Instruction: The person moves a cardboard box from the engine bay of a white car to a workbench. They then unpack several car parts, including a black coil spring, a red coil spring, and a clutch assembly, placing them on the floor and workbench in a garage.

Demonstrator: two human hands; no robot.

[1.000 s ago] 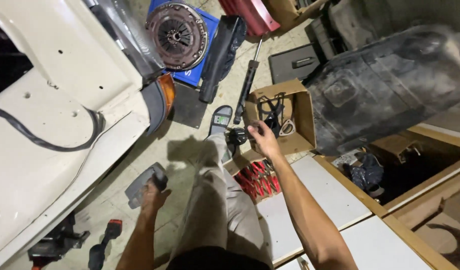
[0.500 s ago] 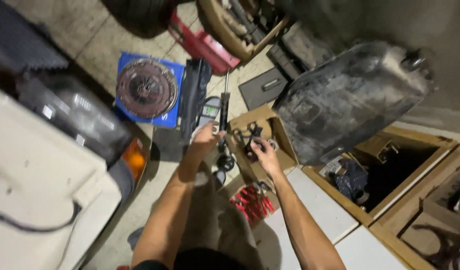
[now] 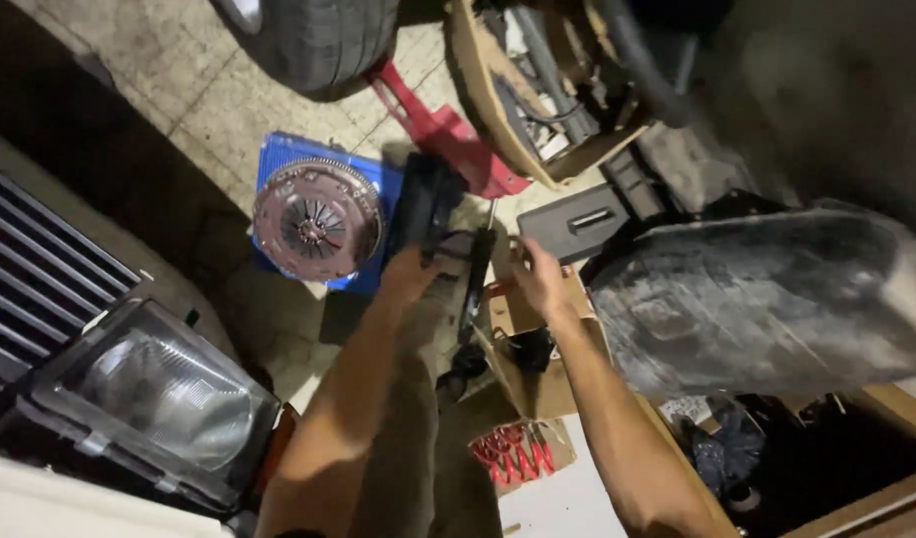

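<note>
While both hands' fingers pinch it, the shock absorber looks long, black, slim.

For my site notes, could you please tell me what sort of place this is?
Probably a car repair garage: a round metal clutch disc on blue card, a black rubber tyre, and a car's square glass headlamp.

Dim, warm light overall; motion blur smears everything. Brightest patch around the round metal clutch disc on its blue sheet; corners beyond it sink into shadow.
</note>
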